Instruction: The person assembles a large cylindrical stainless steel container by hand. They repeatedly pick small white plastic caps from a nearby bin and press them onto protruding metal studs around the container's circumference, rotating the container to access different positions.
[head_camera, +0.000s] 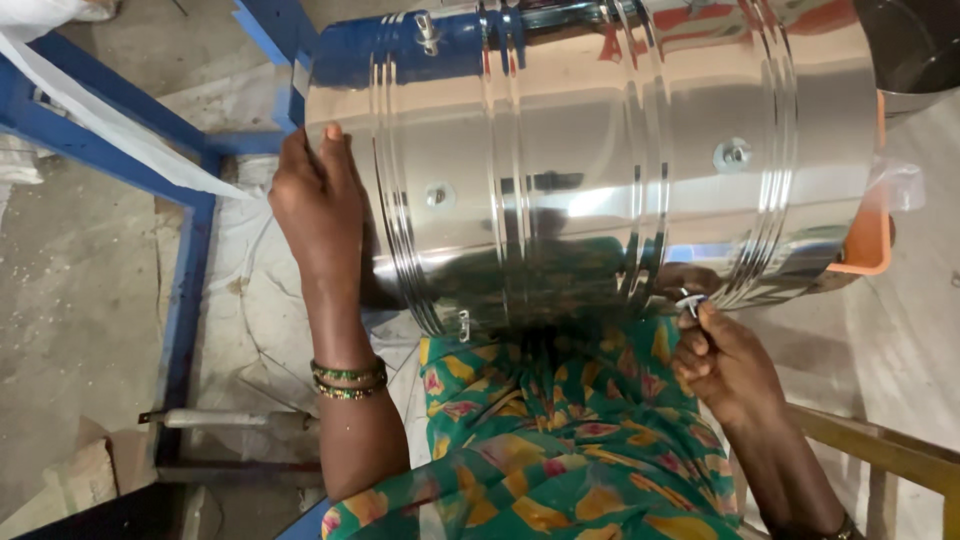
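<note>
While the big shiny steel drum (600, 160) lies on its side across the person's lap, the left hand (318, 200) presses flat against the drum's left rim, fingers spread and wrapped over the edge. At the drum's lower right edge, the right hand (722, 365) is closed tight, pinching a small metal piece (690, 300) against the ribbed band. Green bead bangles (348, 379) circle the left wrist below the drum. Under the drum spreads a green, yellow and pink flowered cloth (560, 450). An orange plastic piece (868, 245) sits at the drum's right end, and a blue metal frame (185, 300) stands off to the drum's left.
</note>
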